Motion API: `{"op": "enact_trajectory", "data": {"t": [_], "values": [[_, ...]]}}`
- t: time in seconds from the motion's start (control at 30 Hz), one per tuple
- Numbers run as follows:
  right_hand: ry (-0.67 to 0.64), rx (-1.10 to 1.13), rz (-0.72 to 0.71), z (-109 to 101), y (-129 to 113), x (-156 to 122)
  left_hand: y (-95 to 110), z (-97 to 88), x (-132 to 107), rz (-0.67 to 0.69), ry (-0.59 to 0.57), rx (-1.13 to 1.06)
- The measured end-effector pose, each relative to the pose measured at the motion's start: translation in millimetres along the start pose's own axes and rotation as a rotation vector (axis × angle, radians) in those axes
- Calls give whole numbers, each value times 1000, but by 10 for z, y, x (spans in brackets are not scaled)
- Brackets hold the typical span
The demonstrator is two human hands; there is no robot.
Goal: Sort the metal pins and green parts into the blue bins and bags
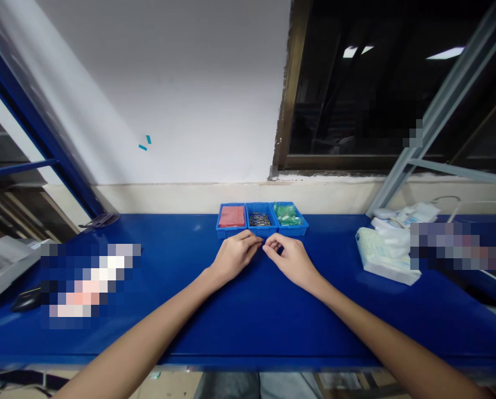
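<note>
Grip: the fingers of your left hand [236, 256] and right hand [291, 259] are curled, tips nearly meeting; whether they grasp anything cannot be told. Small metal parts [259, 219] lie in the middle blue bin [268, 231], by the table's [181, 244] far edge. Steady both wrists; work low over the table, clear of the bin's rim
</note>
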State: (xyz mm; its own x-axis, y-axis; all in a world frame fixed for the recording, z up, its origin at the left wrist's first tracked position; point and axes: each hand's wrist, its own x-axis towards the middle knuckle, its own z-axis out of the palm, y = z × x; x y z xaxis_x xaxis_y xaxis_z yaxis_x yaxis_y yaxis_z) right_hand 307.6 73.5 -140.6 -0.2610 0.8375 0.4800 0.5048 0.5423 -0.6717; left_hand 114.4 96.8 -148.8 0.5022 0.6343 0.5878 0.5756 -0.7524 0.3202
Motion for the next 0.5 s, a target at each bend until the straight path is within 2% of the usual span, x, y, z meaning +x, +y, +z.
{"op": "enact_trajectory", "data": {"t": [0.1,0.23,0.37,0.5], "values": [[43,-37,-16,10,69,4,24,0,25,12,34,-116],[10,-75,-53,20,132,3,63,-7,36,-15,1,-189],[11,-46,-51,11,107,0,66,-16,23,21,-42,-95],[21,-26,-47,0,56,-1,52,-26,26,46,-5,-25]]}}
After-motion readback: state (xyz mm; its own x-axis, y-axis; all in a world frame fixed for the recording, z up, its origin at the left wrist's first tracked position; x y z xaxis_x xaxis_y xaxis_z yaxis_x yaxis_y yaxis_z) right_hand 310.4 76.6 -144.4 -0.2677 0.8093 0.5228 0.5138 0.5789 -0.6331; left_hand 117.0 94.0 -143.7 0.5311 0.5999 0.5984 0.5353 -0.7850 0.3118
